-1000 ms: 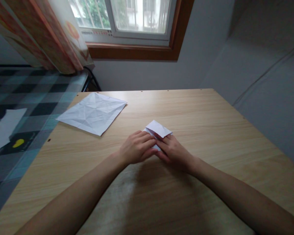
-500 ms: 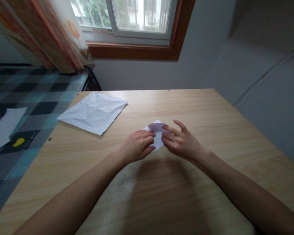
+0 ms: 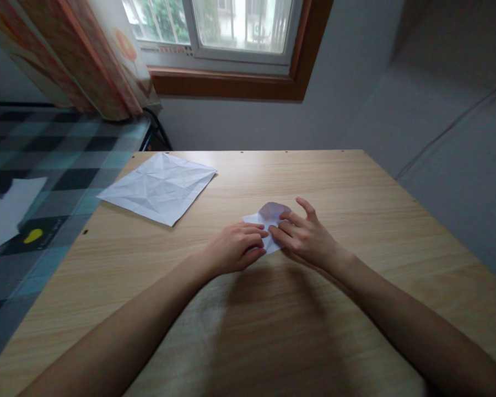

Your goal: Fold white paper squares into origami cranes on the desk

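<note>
A small piece of folded white paper (image 3: 274,211) lies on the wooden table between my hands, its upper flap raised and curved. My left hand (image 3: 240,246) holds the paper's left side, with fingers bent over it against the table. On the other side, my right hand (image 3: 303,232) grips the flap and lower right part with its thumb and fingers, while the little finger sticks up. Fingers cover much of the paper, so its full shape is hidden.
A larger creased white sheet (image 3: 159,187) lies at the table's far left. Left of the wooden table (image 3: 248,342) is a surface with a checkered cloth (image 3: 66,149), holding more white paper (image 3: 8,215). A window (image 3: 240,33) and curtain (image 3: 82,55) are beyond.
The paper's upper flap has been lifted further and shows more of its face. My right hand's fingers have shifted slightly on the paper; my left hand has edged right.
</note>
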Tool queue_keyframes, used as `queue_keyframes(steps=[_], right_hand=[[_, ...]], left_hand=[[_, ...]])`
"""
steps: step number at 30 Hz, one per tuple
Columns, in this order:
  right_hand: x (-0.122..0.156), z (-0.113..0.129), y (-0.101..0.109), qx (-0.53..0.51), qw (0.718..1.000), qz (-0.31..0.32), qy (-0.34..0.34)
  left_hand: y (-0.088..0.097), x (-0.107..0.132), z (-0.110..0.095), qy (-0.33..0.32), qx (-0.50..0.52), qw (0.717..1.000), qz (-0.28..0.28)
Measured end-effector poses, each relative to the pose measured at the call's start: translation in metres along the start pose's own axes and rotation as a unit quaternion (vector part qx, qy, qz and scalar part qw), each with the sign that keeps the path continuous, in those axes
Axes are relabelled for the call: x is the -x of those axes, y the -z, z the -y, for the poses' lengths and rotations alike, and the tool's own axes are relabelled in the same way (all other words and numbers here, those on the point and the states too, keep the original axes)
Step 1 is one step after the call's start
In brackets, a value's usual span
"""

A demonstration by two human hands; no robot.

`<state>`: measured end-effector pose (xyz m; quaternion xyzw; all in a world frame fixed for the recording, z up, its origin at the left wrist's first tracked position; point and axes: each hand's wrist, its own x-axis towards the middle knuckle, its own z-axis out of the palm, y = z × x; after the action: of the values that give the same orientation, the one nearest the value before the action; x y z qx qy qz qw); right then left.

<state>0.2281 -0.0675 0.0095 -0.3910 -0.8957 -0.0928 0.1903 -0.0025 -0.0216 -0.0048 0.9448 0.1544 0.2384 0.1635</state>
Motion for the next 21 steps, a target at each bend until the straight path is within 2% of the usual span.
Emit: queue_keyframes(steps=[5, 8, 11, 14, 16, 18, 21], right_hand=[[-0.001, 0.001, -0.016, 0.004, 0.999, -0.038, 0.021], [0.001, 0.000, -0.021, 0.030, 0.994, -0.106, 0.026], [0.004, -0.006, -0.024, 0.018, 0.985, -0.172, -0.026], [0.006, -0.018, -0.028, -0.086, 0.971, -0.190, -0.119], [0.007, -0.026, -0.032, -0.180, 0.950, -0.188, -0.171], [0.006, -0.032, -0.034, -0.260, 0.925, -0.183, -0.209], [0.002, -0.034, -0.038, -0.315, 0.901, -0.177, -0.239]], left_hand=[[0.001, -0.001, -0.005, 0.046, -0.041, 0.998, 0.029], [0.003, -0.002, -0.006, 0.021, -0.061, 0.997, 0.036], [0.002, 0.000, -0.006, -0.008, -0.087, 0.995, 0.045], [0.000, 0.001, -0.004, -0.017, -0.103, 0.994, 0.038], [-0.001, 0.002, -0.003, -0.019, -0.101, 0.994, 0.032], [-0.002, 0.002, -0.002, -0.025, -0.090, 0.995, 0.032], [-0.001, 0.001, -0.002, -0.037, -0.062, 0.997, 0.041]])
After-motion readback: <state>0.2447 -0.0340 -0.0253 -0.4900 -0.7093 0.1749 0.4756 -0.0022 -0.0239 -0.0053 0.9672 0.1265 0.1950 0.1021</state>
